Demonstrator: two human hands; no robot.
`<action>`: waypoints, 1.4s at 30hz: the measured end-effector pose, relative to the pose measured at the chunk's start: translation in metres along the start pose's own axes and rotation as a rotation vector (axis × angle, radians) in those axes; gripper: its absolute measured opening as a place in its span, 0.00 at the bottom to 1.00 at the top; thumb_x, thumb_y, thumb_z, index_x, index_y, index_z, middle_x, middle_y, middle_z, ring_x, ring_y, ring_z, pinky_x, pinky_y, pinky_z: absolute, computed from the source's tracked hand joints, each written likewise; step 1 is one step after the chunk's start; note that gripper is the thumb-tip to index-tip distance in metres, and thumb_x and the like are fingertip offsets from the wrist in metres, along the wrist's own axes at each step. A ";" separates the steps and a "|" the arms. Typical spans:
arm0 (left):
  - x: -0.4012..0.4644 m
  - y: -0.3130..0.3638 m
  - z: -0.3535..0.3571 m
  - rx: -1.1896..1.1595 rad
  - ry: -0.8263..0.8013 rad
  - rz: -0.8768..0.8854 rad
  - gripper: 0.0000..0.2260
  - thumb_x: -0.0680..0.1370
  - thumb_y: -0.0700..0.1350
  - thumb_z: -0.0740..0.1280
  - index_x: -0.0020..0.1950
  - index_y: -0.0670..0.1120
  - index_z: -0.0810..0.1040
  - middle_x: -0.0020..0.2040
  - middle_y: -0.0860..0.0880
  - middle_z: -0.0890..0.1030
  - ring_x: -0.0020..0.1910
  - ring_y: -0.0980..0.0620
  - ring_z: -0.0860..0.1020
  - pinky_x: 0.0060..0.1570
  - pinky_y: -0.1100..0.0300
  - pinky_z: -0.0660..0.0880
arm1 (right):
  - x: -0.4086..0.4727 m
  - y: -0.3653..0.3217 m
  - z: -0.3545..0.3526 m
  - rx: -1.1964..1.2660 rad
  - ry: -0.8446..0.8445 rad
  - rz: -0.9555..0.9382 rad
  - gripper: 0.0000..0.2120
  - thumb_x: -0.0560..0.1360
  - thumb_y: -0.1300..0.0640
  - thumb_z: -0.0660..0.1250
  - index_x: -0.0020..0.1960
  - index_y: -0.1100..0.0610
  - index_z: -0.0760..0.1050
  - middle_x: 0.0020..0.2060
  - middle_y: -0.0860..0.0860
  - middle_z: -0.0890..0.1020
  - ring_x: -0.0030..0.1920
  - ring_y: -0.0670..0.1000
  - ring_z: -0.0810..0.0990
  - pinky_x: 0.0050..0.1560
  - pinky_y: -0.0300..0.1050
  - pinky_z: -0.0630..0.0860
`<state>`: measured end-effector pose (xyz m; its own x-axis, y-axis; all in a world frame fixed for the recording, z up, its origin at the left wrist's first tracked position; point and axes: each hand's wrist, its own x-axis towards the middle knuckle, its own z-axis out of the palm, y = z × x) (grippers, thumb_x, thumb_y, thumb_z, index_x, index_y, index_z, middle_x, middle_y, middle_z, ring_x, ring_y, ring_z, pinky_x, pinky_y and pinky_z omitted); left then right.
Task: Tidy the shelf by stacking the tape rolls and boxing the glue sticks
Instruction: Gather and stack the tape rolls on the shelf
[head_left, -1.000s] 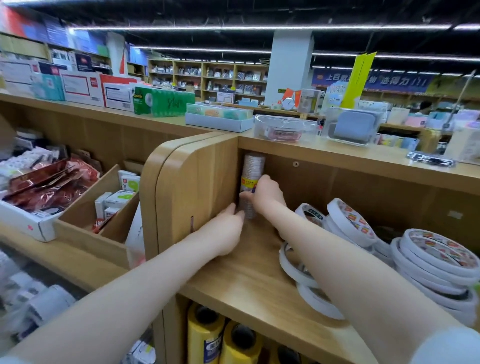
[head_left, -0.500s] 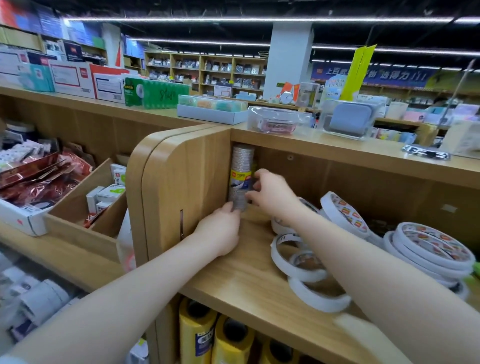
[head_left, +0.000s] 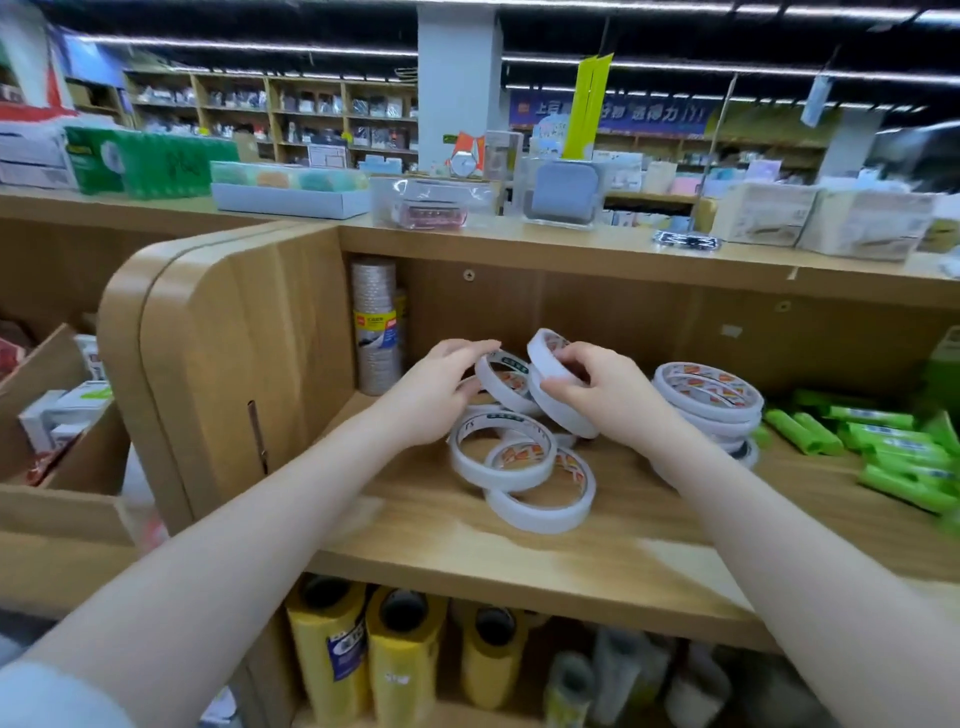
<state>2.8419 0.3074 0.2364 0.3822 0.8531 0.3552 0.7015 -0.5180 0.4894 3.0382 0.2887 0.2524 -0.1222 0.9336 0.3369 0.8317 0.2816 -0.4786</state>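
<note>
While upright, two tape rolls (head_left: 530, 382)

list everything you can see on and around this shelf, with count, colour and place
loose tape rolls: several, exact count unclear, white, heaped mid-shelf
stacked tape rolls: one pile, white with red print, right of the heap
wrapped tape column: one, silvery with a yellow label, upright in the back left corner
glue sticks: many, green, lying loose at the shelf's right end
shelf: one, light wood
yellow rolls: at least three, on the shelf below
green packs: a row, on the counter top, left
left hand: touches a tilted white roll
right hand: grips a tilted white roll
</note>
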 end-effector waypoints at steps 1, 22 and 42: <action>0.004 -0.002 0.001 0.011 -0.049 -0.023 0.20 0.81 0.44 0.57 0.72 0.54 0.62 0.74 0.48 0.59 0.70 0.51 0.64 0.61 0.69 0.56 | 0.001 -0.001 0.001 0.001 0.000 -0.010 0.18 0.76 0.51 0.65 0.64 0.55 0.72 0.58 0.51 0.78 0.50 0.45 0.73 0.46 0.38 0.66; 0.005 -0.021 0.003 -0.128 0.009 -0.115 0.10 0.71 0.51 0.72 0.45 0.52 0.72 0.49 0.50 0.76 0.44 0.53 0.75 0.43 0.58 0.74 | 0.022 -0.006 0.016 -0.182 0.058 -0.174 0.25 0.74 0.48 0.66 0.68 0.54 0.66 0.58 0.52 0.77 0.58 0.52 0.74 0.55 0.45 0.71; -0.075 -0.033 -0.025 0.116 -0.068 -0.217 0.14 0.67 0.60 0.70 0.39 0.53 0.70 0.53 0.54 0.67 0.43 0.60 0.70 0.37 0.69 0.67 | 0.048 -0.044 0.010 -0.253 -0.142 -0.348 0.19 0.69 0.57 0.71 0.59 0.53 0.72 0.44 0.47 0.76 0.46 0.51 0.74 0.40 0.43 0.67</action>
<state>2.7752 0.2587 0.2131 0.2523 0.9477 0.1953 0.8343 -0.3153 0.4522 2.9902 0.3233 0.2819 -0.4766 0.8189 0.3198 0.8318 0.5377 -0.1374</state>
